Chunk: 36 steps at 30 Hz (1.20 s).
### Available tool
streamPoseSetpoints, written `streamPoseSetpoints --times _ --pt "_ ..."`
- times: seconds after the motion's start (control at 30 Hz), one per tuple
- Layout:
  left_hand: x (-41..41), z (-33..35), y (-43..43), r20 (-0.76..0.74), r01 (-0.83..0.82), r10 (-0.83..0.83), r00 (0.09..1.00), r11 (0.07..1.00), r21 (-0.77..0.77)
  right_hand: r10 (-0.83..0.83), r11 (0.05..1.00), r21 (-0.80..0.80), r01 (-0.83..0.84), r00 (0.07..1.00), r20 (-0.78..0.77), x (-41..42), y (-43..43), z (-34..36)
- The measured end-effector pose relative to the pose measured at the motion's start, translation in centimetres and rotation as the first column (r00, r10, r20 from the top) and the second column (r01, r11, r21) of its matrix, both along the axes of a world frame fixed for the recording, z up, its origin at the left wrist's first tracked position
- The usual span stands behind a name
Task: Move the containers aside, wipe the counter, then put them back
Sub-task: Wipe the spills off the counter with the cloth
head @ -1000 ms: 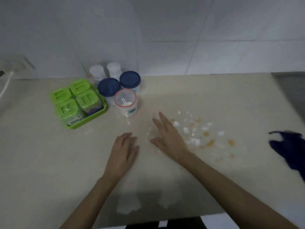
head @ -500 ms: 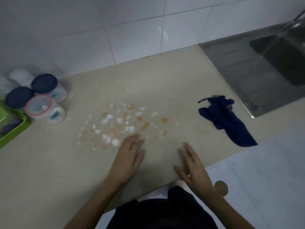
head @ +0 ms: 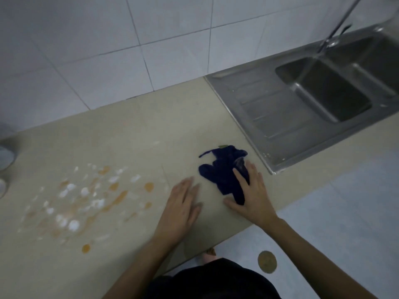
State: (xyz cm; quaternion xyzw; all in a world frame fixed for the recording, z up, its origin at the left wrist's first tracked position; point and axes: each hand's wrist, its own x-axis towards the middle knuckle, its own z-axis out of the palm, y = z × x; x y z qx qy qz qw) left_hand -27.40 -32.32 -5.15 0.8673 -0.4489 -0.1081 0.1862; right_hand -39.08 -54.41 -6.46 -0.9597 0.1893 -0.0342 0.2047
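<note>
Far left of left hand [head: 181, 203] fingers: 2 containers [head: 5, 157] cut by left edge, blurred, kind unreadable. Under right hand [head: 251, 190] fingers and palm: near part of dark blue cloth [head: 220, 169] hidden. Far right beyond right fingertips: sink [head: 269, 108] cut by right edge; tap [head: 336, 26] blurred, top cut by upper edge.

beige stone table [head: 133, 134], orange and white splotches [head: 86, 197] all over it, dark navy crumpled cloth [head: 222, 171], grey steel sink [head: 306, 98], white tiled wall [head: 108, 50]
</note>
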Motion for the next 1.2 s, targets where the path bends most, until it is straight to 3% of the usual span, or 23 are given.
streamPoseSetpoints --times 0.13,0.33,0.53,0.6,0.7,0.8,0.9,0.97,1.1,1.2 --pt "-0.7 -0.8 -1.7 0.034 0.009 -0.012 0.999 0.997 0.082 0.111 0.994 0.023 -0.11 0.993 -0.047 0.3 -2.8 -1.1" --pt "-1.6 -0.5 -0.6 -0.004 -0.109 0.109 0.994 0.994 0.019 0.245 0.969 -0.014 -0.245 0.97 -0.011 1.6 -3.3 -1.2" --pt "-1.9 -0.8 2.4 -0.005 -0.172 0.172 0.985 0.984 0.038 0.162 0.984 0.06 -0.165 0.986 0.047 3.2 -0.9 -1.9" --pt "-2.3 -0.9 3.4 -0.019 -0.173 0.174 0.985 0.984 0.043 0.203 0.976 0.068 -0.207 0.977 0.06 4.8 2.2 -1.9" --pt "-2.7 -0.5 6.1 -0.015 -0.24 0.241 0.97 0.969 0.058 0.367 0.93 0.024 -0.367 0.93 0.025 7.3 10.0 -2.3" --pt "-2.5 0.0 10.8 -0.029 -0.434 0.434 0.901 0.901 -0.002 0.444 0.896 -0.021 -0.444 0.896 -0.023 9.5 17.1 -2.5" --pt "-2.0 0.2 16.4 -0.053 -0.564 0.563 0.825 0.826 -0.002 0.605 0.79 -0.073 -0.609 0.793 -0.07 11.3 19.4 -2.6" --pt "-1.3 0.1 20.2 -0.032 -0.559 0.56 0.828 0.828 0.031 0.672 0.734 -0.068 -0.675 0.738 -0.07 11.7 18.8 -2.4" --pt "1.2 -0.3 25.7 0.013 -0.546 0.548 0.836 0.832 0.094 0.561 0.827 0.018 -0.562 0.827 0.038 10.4 14.9 -0.8" --pt "2.8 -0.8 27.5 0.028 -0.555 0.555 0.831 0.827 0.09 0.411 0.911 -0.002 -0.411 0.911 0.018 8.4 10.7 -0.5"
